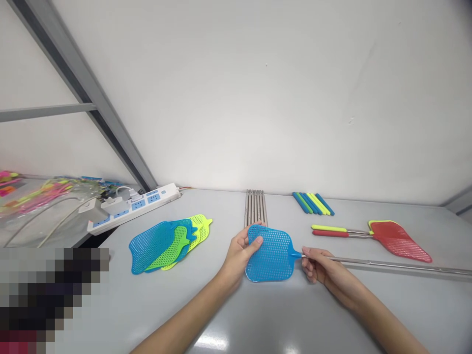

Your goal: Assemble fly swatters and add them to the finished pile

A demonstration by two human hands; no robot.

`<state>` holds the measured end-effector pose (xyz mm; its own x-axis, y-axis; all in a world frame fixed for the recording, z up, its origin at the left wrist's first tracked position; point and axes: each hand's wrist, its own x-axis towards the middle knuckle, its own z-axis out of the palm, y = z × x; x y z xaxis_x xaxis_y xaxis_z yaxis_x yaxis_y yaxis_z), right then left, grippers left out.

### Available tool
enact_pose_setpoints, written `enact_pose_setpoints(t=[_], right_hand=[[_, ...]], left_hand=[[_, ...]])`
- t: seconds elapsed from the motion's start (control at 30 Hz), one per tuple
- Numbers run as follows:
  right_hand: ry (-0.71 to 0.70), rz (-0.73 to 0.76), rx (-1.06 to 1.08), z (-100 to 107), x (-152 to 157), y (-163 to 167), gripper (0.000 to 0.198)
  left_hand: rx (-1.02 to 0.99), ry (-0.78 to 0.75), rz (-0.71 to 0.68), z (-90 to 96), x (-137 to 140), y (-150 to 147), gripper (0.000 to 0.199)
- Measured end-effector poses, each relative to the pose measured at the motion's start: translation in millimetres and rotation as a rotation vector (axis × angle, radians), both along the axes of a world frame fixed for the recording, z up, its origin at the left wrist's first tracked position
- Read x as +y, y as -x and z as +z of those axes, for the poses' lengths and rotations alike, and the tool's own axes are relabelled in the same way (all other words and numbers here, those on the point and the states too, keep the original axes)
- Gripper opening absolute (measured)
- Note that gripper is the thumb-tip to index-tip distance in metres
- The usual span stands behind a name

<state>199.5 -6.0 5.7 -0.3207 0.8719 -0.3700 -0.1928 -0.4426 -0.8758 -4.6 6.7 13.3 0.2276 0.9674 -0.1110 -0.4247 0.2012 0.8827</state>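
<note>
My left hand (241,253) pinches the left edge of a blue fly swatter head (271,255), thumb on top and fingers behind it. At the neck of that head, my right hand (322,270) grips a thin metal rod (391,264), which runs off to the right edge of view. The rod's tip meets the blue neck; how deep it sits inside cannot be seen. Behind my left hand lies a row of metal rods (255,206). Left of it rests a pile of blue, green and yellow swatter heads (153,246).
Several blue, green and yellow handle grips (313,203) lie by the wall. Finished-looking red and yellow swatters (396,238) lie at the right. A power strip (136,206) with plugs stands at the back left, near plastic bags (55,201) and a metal frame post (92,108).
</note>
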Motion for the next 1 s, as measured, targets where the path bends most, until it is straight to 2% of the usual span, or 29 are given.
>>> enact_pose_setpoints(t=[0.3, 0.63, 0.8, 1.0], right_hand=[[-0.017, -0.017, 0.014, 4, 0, 1, 0.030], [-0.027, 0.000, 0.040, -1, 2, 0, 0.029], [-0.022, 0.004, 0.038, -1, 2, -1, 0.030], [-0.031, 0.012, 0.064, -1, 3, 0, 0.029]], left_hand=[[0.030, 0.034, -0.014, 1.9, 1, 2, 0.040], [0.012, 0.018, -0.036, 2.5, -1, 1, 0.041], [-0.086, 0.155, -0.141, 2.7, -5, 0, 0.044], [-0.243, 0.374, -0.382, 9.0, -10, -1, 0.036]])
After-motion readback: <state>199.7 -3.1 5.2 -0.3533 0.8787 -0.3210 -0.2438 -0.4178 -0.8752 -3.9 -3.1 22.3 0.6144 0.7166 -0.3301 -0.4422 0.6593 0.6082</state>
